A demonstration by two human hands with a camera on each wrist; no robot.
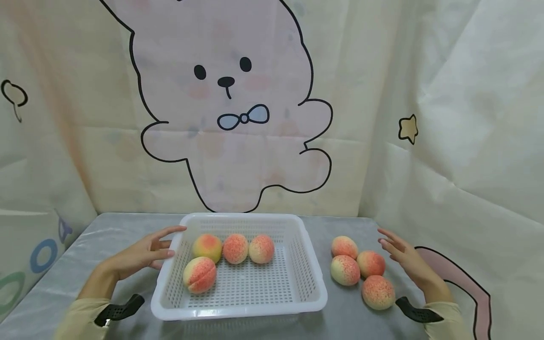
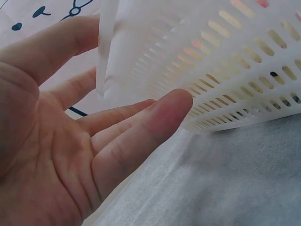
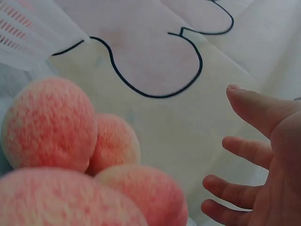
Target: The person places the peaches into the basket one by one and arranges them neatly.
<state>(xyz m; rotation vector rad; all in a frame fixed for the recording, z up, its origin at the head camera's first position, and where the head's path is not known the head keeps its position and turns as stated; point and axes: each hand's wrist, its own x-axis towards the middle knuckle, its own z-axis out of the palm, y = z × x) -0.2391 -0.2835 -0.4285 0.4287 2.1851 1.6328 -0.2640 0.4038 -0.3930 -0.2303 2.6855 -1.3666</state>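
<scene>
A white perforated plastic basket [image 1: 238, 311] holds several peaches, among them a yellower one [image 1: 207, 247] and a creased one [image 1: 199, 275]. At the basket's left side is my left hand [image 1: 138, 255], its extended fingers at the rim; in the left wrist view the thumb [image 2: 171, 113] lies along the slotted outer wall. My right hand [image 1: 410, 259] is held apart to the right of a loose group of peaches, with nothing in it. Nearest to it are a speckled peach [image 1: 378, 293] and a redder peach [image 1: 371, 263]; the right wrist view shows its fingers [image 3: 240, 193] spread and bare.
Grey cloth [image 1: 131, 326] covers the table. Behind it hangs a pale curtain [image 1: 352, 56] with a cartoon bear, and more curtain falls along both sides. Each wrist carries a black strap, such as the right one [image 1: 418, 312].
</scene>
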